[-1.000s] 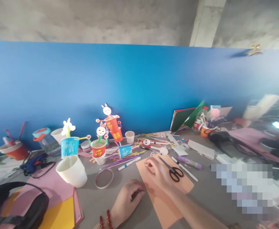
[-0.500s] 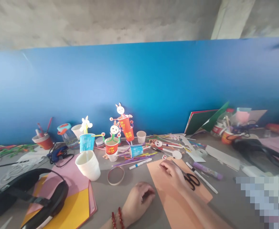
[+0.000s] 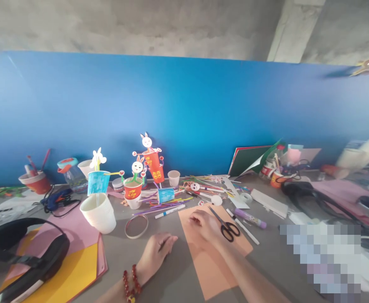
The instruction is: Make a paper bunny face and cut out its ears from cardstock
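My right hand (image 3: 203, 224) rests on a sheet of orange paper (image 3: 212, 269), its fingers curled in and no object visible in them. Beside its wrist lie scissors with black handles (image 3: 230, 231), blades pointing away from me. My left hand (image 3: 157, 251), with a red bead bracelet at the wrist, lies on the grey table left of the paper. Its fingers and thumb are closed together, and nothing shows in them. A roll of tape or ring (image 3: 136, 227) stands just beyond it. A capped white marker (image 3: 170, 211) lies farther back.
Rabbit-faced paper cup figures (image 3: 153, 162) stand at the back, near a white cup (image 3: 100, 214) holding a blue cup figure. Coloured strips (image 3: 168, 207), a purple glue tube (image 3: 250, 219) and a white pen (image 3: 243, 227) lie around. Black headphones (image 3: 54, 261) sit at left on coloured paper.
The view has turned to the right, so the table things appear farther left. My right hand sits apart from the scissors, which show more fully; my left hand's fingers look more closed.
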{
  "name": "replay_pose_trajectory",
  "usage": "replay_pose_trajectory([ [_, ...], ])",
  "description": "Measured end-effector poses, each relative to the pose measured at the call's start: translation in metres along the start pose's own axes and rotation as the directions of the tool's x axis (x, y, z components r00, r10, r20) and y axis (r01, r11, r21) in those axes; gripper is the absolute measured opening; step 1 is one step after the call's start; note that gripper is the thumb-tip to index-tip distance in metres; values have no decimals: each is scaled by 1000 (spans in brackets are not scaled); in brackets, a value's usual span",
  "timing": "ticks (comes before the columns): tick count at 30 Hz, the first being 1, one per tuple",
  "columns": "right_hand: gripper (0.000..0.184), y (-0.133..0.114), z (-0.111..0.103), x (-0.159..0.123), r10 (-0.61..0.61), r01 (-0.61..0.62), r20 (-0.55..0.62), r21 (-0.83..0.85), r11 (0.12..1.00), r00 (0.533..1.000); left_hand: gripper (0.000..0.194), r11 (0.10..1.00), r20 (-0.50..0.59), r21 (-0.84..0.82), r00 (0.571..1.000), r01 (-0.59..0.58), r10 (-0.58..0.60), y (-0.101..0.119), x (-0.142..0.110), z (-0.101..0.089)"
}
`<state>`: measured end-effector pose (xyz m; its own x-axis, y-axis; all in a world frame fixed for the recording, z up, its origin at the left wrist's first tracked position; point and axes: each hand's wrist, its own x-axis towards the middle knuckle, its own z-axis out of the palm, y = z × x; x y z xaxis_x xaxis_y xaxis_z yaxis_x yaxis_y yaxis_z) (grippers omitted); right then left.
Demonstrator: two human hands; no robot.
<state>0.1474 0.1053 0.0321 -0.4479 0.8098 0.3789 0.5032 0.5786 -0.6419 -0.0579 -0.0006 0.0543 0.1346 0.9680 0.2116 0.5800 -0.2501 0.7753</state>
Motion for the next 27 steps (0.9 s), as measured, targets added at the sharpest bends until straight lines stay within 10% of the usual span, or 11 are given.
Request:
replay_pose_trajectory([
  [12, 18, 4, 5, 0, 36, -36, 10, 21, 999, 999, 27, 985, -339, 61, 932, 159, -129, -3, 61, -69],
  [19, 15, 6, 8, 1, 66, -66, -10, 46, 997, 998, 25, 974, -355, 105, 922, 201, -152, -11, 96, -49],
  [27, 25, 14, 7, 5, 175, -135, -164, 232, 963, 971, 16, 963, -373, 265, 917, -38, 139, 2, 83, -31],
])
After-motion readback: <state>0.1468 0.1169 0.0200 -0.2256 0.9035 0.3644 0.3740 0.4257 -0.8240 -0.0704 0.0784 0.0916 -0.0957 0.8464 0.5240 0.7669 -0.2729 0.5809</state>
